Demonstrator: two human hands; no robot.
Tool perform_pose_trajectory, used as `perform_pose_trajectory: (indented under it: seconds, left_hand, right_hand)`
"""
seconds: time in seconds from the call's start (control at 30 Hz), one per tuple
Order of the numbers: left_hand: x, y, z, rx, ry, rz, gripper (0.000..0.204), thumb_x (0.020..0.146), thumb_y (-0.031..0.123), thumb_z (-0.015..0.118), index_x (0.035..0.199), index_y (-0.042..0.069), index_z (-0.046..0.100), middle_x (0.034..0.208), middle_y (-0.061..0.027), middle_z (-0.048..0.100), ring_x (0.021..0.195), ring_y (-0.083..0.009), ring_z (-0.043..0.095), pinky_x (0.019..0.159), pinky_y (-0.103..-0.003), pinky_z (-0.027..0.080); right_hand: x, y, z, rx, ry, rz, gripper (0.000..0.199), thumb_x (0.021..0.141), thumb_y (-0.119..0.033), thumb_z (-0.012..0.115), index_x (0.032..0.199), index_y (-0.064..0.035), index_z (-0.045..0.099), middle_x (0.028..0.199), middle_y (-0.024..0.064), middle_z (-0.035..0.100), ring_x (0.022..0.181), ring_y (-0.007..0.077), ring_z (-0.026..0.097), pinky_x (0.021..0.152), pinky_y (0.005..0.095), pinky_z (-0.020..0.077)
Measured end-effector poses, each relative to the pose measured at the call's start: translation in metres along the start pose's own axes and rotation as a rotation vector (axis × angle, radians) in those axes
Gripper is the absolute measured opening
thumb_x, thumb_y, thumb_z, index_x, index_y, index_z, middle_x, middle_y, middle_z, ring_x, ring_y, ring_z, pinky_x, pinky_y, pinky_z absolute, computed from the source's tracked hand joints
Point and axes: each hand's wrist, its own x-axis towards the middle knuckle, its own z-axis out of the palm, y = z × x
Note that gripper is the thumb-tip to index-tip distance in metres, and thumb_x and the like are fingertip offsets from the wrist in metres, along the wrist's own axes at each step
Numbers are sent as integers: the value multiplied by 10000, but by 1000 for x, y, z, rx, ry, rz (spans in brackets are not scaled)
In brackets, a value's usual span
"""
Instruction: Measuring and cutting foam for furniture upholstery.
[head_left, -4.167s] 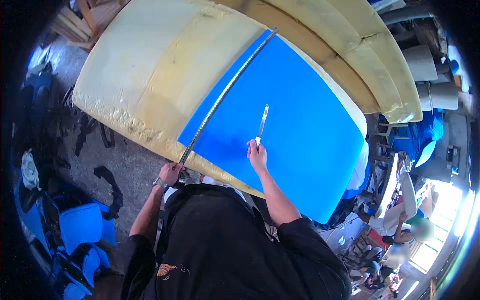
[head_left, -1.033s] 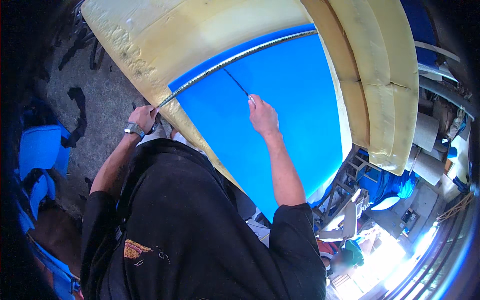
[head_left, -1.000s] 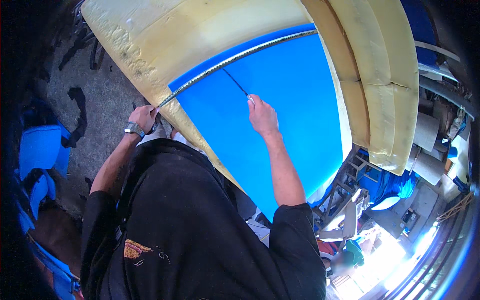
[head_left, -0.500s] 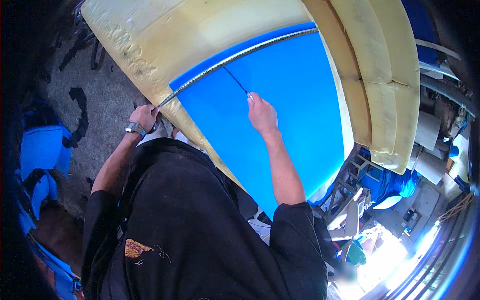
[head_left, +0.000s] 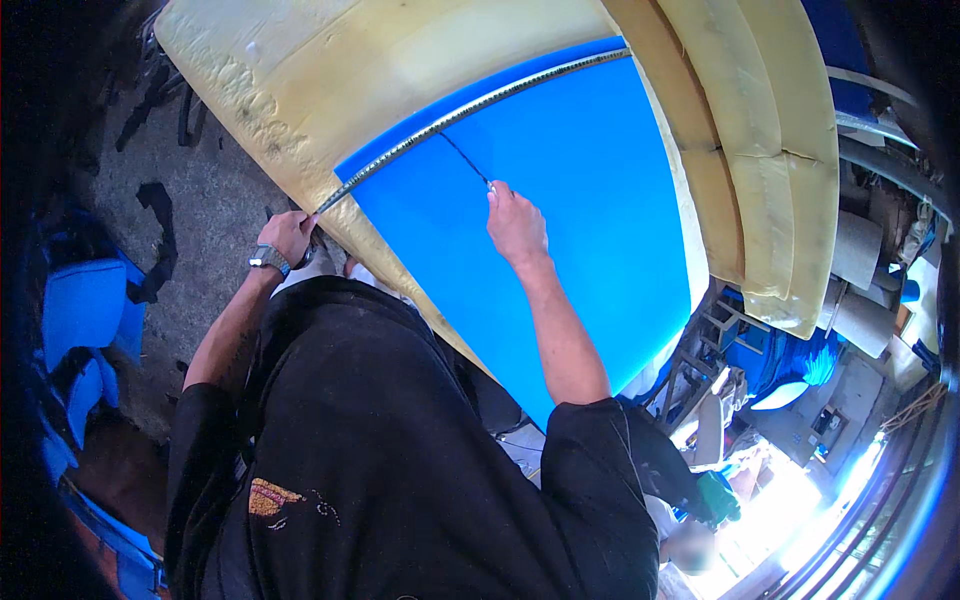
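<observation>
A blue sheet [head_left: 590,210] lies on a thick yellow foam slab [head_left: 300,60]. Across the sheet's far part stretches a long graduated measuring strip [head_left: 480,103], its markings facing up. My left hand [head_left: 290,236], with a watch on the wrist, has its fingers closed on the strip's near left end, just past the foam's edge. Over the middle of the sheet, my right hand [head_left: 517,222] pinches a thin, dark, rod-like thing [head_left: 463,156]. Its far end reaches to the strip; I cannot make out its exact kind.
More yellow foam slabs [head_left: 790,180] are stacked on the right. Blue pieces [head_left: 85,310] lie on the grey floor [head_left: 215,190] at left. A metal frame [head_left: 690,375] and a person in dark clothing [head_left: 660,465] are at lower right, near bright light.
My right hand has shifted slightly left with the thin dark thing. My left hand stays on the strip's end. The person at lower right has come more into view.
</observation>
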Motion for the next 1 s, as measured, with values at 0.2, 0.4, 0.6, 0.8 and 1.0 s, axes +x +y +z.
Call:
perform_pose_trajectory:
  seconds: [0.2, 0.4, 0.6, 0.8, 1.0]
  left_hand:
    - [0, 1, 1, -1, 22, -4, 273, 790, 280, 491, 692, 40, 575, 685, -174, 565, 660, -345, 551, 580, -418, 430]
    - [1, -2, 3, -15, 17, 8, 267, 785, 276, 500, 685, 39, 573, 682, -178, 561, 664, -344, 551, 579, -419, 429]
    - [6, -9, 3, -48, -36, 48, 262, 778, 275, 514, 676, 42, 575, 675, -185, 556, 659, -350, 549, 568, -410, 423]
    - [7, 7, 0, -287, -332, 321, 274, 789, 293, 511, 713, 53, 621, 616, -176, 559, 579, -296, 578, 510, -377, 426]
    - [-26, 63, 58, -447, -534, 364, 251, 821, 255, 504, 753, 39, 614, 663, -83, 605, 624, -131, 562, 571, -290, 427]
  right_hand:
    - [3, -12, -11, -60, -65, 49, 171, 851, -200, 406, 919, -56, 466, 780, 165, 581, 696, 355, 583, 567, 449, 482]
    - [1, -29, -35, -125, -156, 142, 191, 841, -193, 419, 935, -49, 503, 774, 175, 583, 728, 359, 575, 597, 459, 469]
    - [-13, -38, -63, -134, -122, 182, 178, 835, -188, 416, 931, -61, 497, 784, 168, 589, 709, 355, 578, 578, 440, 474]
    - [-112, -19, -69, 406, 371, 526, 170, 823, -155, 468, 968, -71, 502, 688, 196, 554, 636, 357, 556, 498, 417, 411]
    - [-234, -9, 6, 596, 635, 869, 170, 833, -167, 483, 935, -39, 530, 585, 110, 505, 507, 209, 505, 454, 310, 377]
